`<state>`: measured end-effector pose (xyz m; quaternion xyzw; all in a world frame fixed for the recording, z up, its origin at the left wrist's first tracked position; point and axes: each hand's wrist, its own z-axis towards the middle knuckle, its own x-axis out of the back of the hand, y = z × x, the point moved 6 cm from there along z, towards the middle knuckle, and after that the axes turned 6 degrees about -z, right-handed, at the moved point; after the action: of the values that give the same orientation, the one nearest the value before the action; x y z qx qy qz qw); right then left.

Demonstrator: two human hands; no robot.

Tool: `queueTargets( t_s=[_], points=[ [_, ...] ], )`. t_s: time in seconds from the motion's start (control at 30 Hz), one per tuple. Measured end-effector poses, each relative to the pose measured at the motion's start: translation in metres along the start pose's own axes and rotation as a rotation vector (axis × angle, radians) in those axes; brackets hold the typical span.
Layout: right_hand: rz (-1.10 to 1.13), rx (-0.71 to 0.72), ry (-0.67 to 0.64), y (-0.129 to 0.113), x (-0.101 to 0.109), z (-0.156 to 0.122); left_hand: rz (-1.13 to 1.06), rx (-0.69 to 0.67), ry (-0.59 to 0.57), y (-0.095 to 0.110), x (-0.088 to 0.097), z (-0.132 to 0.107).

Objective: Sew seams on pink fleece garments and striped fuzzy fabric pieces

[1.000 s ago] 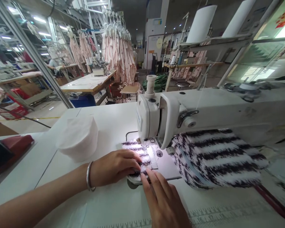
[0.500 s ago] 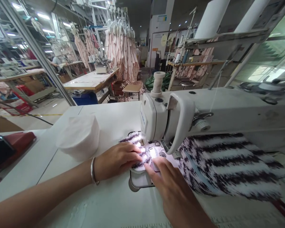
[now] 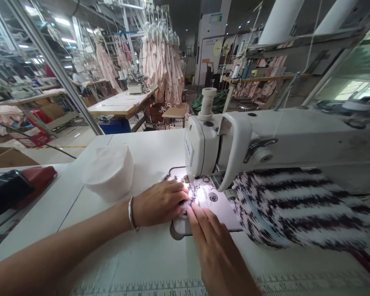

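A small piece of fuzzy black-and-white striped fabric (image 3: 173,174) lies under the lit needle area of the white sewing machine (image 3: 195,144). My left hand (image 3: 162,202), a bangle at its wrist, covers most of the piece, fingers together and pressing down on it. At the front edge of the fabric, my right hand (image 3: 208,230) holds on with its fingertips, close to the left fingers. The metal bed plate (image 3: 226,213) shows to the right of them. The needle tip and the fabric under my fingers are hidden.
A larger striped fuzzy piece (image 3: 302,205) lies beneath the machine arm. To the left stands a white fabric stack (image 3: 109,172), with a red and black item (image 3: 27,185) beyond it. A ruler scale (image 3: 172,285) runs along the front edge. Thread cones (image 3: 280,22) stand above.
My right hand has moved left onto the fabric's front edge, its fingers drawn together. My left hand covers more of the fabric. The view has shifted slightly.
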<state>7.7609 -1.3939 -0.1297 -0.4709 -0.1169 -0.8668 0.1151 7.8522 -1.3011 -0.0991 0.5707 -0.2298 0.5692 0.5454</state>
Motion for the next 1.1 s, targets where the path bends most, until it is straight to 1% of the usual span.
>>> queueTargets(
  t_s=[0.07,0.17,0.27,0.37,0.47,0.53,0.63,0.77,0.83,0.87,1.0,1.1],
  points=[
    [-0.007,-0.073,0.001,-0.003,-0.004,-0.006,-0.053,-0.038,-0.046,-0.002,0.002,-0.003],
    [0.033,-0.126,0.024,0.004,-0.008,-0.012,-0.082,-0.02,-0.026,-0.003,0.004,-0.009],
    [0.105,-0.091,-0.029,0.017,-0.013,-0.011,-0.062,0.056,0.015,0.0,-0.001,-0.011],
    [0.186,-0.045,-0.063,0.034,-0.011,-0.001,-0.032,0.143,0.062,0.002,-0.007,-0.011],
    [0.273,-0.004,-0.168,0.043,-0.01,0.01,0.004,0.192,0.107,0.006,-0.01,-0.008],
    [0.305,-0.044,-0.206,0.044,-0.009,0.014,0.026,0.212,0.128,0.007,-0.01,-0.004],
    [0.318,-0.126,-0.168,0.036,-0.005,0.013,0.016,0.204,0.124,0.006,-0.007,-0.001],
    [0.24,-0.144,-0.097,0.025,0.0,0.009,-0.084,0.075,-0.003,0.005,0.0,-0.005],
    [0.242,-0.124,-0.11,0.026,0.0,0.01,-0.135,0.036,-0.047,0.003,0.002,-0.01],
    [0.246,-0.117,-0.119,0.028,-0.001,0.011,-0.148,0.036,-0.05,0.002,0.003,-0.013],
    [0.212,-0.127,-0.139,0.041,-0.004,0.018,-0.118,0.099,0.003,0.003,-0.002,-0.016],
    [0.219,-0.147,-0.153,0.042,-0.004,0.018,-0.073,0.156,0.074,0.009,-0.007,-0.013]
  ],
)
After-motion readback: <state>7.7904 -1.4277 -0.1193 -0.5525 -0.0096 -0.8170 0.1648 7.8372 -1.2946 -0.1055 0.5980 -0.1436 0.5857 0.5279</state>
